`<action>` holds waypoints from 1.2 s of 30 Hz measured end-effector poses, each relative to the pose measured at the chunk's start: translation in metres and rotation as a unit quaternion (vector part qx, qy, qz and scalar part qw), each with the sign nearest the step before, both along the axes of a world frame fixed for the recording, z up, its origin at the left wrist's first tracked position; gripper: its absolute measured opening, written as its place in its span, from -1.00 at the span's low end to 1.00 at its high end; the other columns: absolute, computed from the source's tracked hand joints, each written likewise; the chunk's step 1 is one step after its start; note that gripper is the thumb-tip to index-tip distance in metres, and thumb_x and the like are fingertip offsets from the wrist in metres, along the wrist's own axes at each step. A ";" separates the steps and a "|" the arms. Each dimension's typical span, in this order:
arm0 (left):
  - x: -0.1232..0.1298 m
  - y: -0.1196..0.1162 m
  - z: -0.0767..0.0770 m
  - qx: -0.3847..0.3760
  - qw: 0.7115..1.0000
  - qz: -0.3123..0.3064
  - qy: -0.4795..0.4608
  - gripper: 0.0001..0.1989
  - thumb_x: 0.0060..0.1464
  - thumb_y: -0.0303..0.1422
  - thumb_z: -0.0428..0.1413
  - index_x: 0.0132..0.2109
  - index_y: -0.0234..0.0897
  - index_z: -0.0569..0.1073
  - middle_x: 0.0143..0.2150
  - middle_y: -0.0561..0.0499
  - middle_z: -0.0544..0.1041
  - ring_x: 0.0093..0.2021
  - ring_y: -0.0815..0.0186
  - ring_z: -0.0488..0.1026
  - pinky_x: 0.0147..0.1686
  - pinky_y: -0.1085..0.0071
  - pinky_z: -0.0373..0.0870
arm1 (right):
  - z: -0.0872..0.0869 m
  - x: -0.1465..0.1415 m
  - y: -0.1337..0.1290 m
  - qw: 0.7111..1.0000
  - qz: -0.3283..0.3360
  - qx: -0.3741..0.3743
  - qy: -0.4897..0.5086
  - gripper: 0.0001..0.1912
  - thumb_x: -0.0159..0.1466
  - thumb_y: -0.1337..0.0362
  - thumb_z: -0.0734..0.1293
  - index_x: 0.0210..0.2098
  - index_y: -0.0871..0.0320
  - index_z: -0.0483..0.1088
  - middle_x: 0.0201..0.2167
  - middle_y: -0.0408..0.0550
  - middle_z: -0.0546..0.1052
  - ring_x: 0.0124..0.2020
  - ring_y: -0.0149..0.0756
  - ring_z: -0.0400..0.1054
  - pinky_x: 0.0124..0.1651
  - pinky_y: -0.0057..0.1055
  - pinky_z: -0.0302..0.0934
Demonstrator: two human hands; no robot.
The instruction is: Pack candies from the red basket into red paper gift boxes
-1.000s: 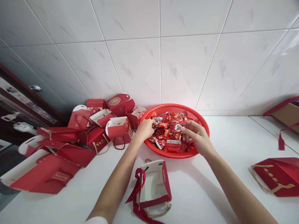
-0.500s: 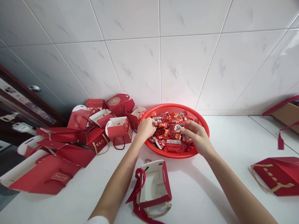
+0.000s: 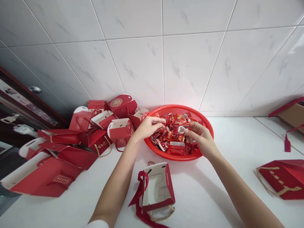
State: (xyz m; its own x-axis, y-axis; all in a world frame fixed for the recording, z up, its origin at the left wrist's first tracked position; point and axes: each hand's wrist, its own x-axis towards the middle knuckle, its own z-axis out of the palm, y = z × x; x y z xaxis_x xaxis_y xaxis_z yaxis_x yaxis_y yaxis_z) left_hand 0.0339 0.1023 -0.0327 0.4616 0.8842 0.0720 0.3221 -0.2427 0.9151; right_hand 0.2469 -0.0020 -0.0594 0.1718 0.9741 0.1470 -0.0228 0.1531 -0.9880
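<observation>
A red oval plastic basket (image 3: 207, 124) against the tiled wall holds a heap of red-wrapped sweets (image 3: 176, 148). Over its right part, my right hand (image 3: 201, 137) pinches a dark red packet (image 3: 181, 129) with a white patch and a black character. My left hand (image 3: 150, 127) hovers at the basket's left side, fingers apart above the sweets, with nothing visible in it. In front of the basket, nearer to me, lies an open red box (image 3: 170, 186) with a white inside, a rope handle and a dark red ribbon (image 3: 145, 215).
Several red gift boxes (image 3: 78, 155) are piled on the left of the white table (image 3: 201, 196). Another red box (image 3: 282, 180) with a rope handle lies at the right. Behind it, a brown carton (image 3: 293, 115) stands at the right edge.
My left hand has lifted slightly and moved left, its fingers opening from a pinch at the sweets. My right hand keeps the packet in nearly the same place.
</observation>
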 end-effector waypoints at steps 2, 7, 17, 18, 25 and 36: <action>0.002 -0.001 0.001 -0.021 0.999 -0.042 -0.009 -0.75 0.11 -0.51 0.12 -0.13 -0.37 0.66 -0.24 -0.11 0.71 -0.17 0.19 0.65 -0.04 0.26 0.56 | -0.001 0.000 0.000 1.000 -0.003 -0.001 0.002 -0.64 0.11 0.00 0.53 -0.32 0.09 0.41 -0.50 -0.21 0.45 -0.58 -0.39 0.25 -0.50 -0.36 0.17; 0.000 0.004 -0.005 0.061 0.994 0.028 0.090 -0.75 0.10 -0.53 0.13 -0.12 -0.35 0.66 -0.12 -0.13 0.71 -0.14 0.16 0.64 -0.03 0.26 0.56 | -0.001 0.001 0.000 1.000 -0.004 0.001 0.004 -0.65 0.11 0.00 0.54 -0.33 0.07 0.41 -0.51 -0.21 0.44 -0.59 -0.39 0.25 -0.50 -0.37 0.17; 0.008 0.000 -0.014 0.123 0.939 -0.124 0.298 -0.66 -0.07 -0.47 0.28 -0.07 -0.21 0.68 -0.17 -0.02 0.71 -0.16 0.16 0.62 -0.12 0.38 0.45 | -0.001 0.001 0.001 1.000 -0.003 0.000 -0.002 -0.67 0.12 0.01 0.53 -0.31 0.07 0.43 -0.51 -0.21 0.44 -0.58 -0.37 0.26 -0.49 -0.35 0.18; 0.010 -0.001 -0.014 0.125 0.932 -0.131 0.315 -0.67 -0.08 -0.46 0.29 -0.09 -0.21 0.68 -0.22 -0.01 0.70 -0.21 0.17 0.61 -0.17 0.39 0.43 | -0.001 0.001 0.001 1.000 -0.004 -0.001 -0.002 -0.67 0.12 0.02 0.53 -0.31 0.07 0.43 -0.52 -0.21 0.44 -0.58 -0.37 0.26 -0.49 -0.36 0.18; 0.009 0.000 -0.014 0.076 0.969 -0.128 0.199 -0.70 0.02 -0.33 0.25 -0.07 -0.27 0.64 -0.32 0.01 0.62 -0.34 0.26 0.52 -0.28 0.39 0.41 | -0.001 0.001 0.000 1.000 -0.006 0.002 0.000 -0.68 0.14 0.02 0.51 -0.31 0.07 0.43 -0.51 -0.20 0.46 -0.56 -0.36 0.28 -0.48 -0.35 0.20; 0.019 -0.008 -0.013 -0.134 0.980 -0.051 -0.137 -0.62 -0.09 -0.37 0.36 -0.10 -0.33 0.49 -0.21 0.00 0.57 -0.19 0.31 0.54 -0.11 0.36 0.47 | -0.004 0.001 0.001 0.998 -0.032 0.011 0.049 -0.53 0.09 -0.06 0.56 -0.22 0.03 0.34 -0.35 -0.13 0.61 -0.36 -0.14 0.58 -0.32 -0.25 0.47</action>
